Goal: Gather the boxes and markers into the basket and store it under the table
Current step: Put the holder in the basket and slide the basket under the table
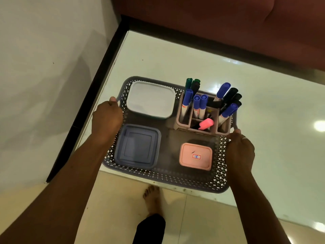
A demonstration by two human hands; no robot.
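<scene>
The grey basket (168, 175) hangs over the glossy floor (263, 155), gripped at its end handles by the left hand (107, 118) and right hand (241, 150). Between the hands sit a white box (151, 99), blue box (138, 147), pink box (196, 156) and a holder (182, 124) of markers (200, 106).
</scene>
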